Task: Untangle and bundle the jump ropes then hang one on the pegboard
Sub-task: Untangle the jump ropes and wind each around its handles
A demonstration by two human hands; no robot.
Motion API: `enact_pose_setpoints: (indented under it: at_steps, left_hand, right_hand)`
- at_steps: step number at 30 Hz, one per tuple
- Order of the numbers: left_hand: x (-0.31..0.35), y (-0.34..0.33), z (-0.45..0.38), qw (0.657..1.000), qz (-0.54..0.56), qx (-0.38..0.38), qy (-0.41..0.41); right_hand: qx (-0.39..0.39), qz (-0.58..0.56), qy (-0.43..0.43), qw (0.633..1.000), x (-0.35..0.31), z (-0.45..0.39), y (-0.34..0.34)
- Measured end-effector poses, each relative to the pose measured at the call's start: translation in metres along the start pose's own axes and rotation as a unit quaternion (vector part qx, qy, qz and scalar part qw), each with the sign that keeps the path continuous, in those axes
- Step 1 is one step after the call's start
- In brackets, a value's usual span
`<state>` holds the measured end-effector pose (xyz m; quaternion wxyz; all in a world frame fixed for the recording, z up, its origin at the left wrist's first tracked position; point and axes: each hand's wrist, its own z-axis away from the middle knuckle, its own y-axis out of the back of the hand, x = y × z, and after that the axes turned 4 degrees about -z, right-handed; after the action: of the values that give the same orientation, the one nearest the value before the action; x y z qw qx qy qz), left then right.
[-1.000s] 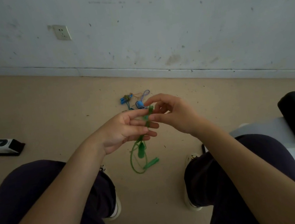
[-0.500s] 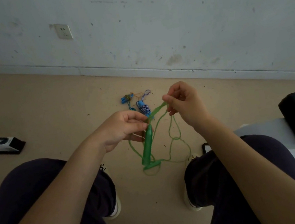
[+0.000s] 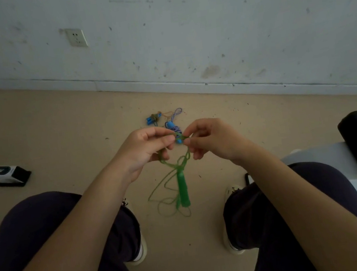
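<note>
My left hand (image 3: 145, 150) pinches the thin green plastic jump rope (image 3: 175, 181) between thumb and curled fingers, and my right hand (image 3: 210, 140) pinches the same cord just beside it, the two sets of fingertips nearly touching over a small knot of loops held above the floor between my knees. What worries me is pulling the wrong strand: as I judge it, a tug on a crossed loop would cinch the tangle tighter rather than free it, and the slick cord could slip from such a light pinch and drop back into a heap. The rope itself is thin and translucent green; below my fingers several loops cross, and its ribbed green handle (image 3: 183, 187) hangs straight down with loose coils around its lower end, near or on the beige floor (image 3: 58, 134), I cannot tell which. Beyond my hands, on the floor, lie a blue-and-white braided rope with a blue handle (image 3: 174, 122) and a small bundle with blue handles (image 3: 153, 118). No pegboard shows here.
</note>
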<state>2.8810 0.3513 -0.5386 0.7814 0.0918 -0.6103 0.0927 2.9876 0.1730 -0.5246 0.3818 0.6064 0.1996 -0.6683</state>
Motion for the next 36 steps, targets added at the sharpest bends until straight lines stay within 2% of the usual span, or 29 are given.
enact_pose_setpoints:
  at_steps: [4,7,9,13,15,17,20,23,25,29,33,36]
  left_hand:
    - [-0.001,0.008,-0.002,0.995,-0.096,-0.011,0.003]
    - [0.001,0.018,-0.002,0.991,-0.129,-0.023,-0.003]
    - [0.003,0.023,-0.001,0.993,-0.114,-0.023,-0.014]
    - [0.003,0.022,0.003,0.996,-0.079,-0.031,-0.021]
    - [0.003,0.018,0.004,0.999,-0.018,-0.031,-0.028]
    - [0.004,0.013,0.005,0.997,0.065,-0.038,-0.034]
    - [0.004,0.005,0.006,0.983,0.162,-0.078,-0.036]
    - [0.004,0.001,0.007,0.974,0.202,-0.098,-0.041]
    - [0.004,0.002,0.006,0.979,0.182,-0.078,-0.046]
    - [0.000,0.007,0.002,0.998,0.038,0.003,-0.044]
    - [-0.004,0.008,0.003,0.998,-0.052,-0.027,-0.022]
    - [-0.003,0.008,0.002,0.998,-0.058,-0.010,-0.016]
  right_hand:
    - [0.069,0.112,0.027,0.991,-0.003,0.002,0.003]
    - [0.086,0.079,0.028,0.993,-0.006,0.003,0.010]
    - [0.066,0.039,0.032,0.997,-0.005,0.003,0.010]
    - [0.071,0.037,0.031,0.996,0.001,0.001,0.014]
    - [0.035,0.028,0.031,0.999,0.000,0.002,0.018]
    - [-0.035,0.020,0.014,0.999,-0.001,0.005,0.015]
    - [-0.138,0.075,-0.018,0.987,0.000,0.006,0.000]
    - [-0.160,0.107,-0.028,0.981,0.002,0.004,-0.010]
    - [-0.134,0.111,-0.024,0.984,0.001,0.003,-0.010]
    - [-0.065,0.064,0.030,0.995,-0.001,0.001,-0.002]
    - [-0.041,-0.078,0.057,0.994,-0.001,0.001,-0.003]
    - [-0.028,-0.098,0.047,0.994,-0.001,0.001,0.002]
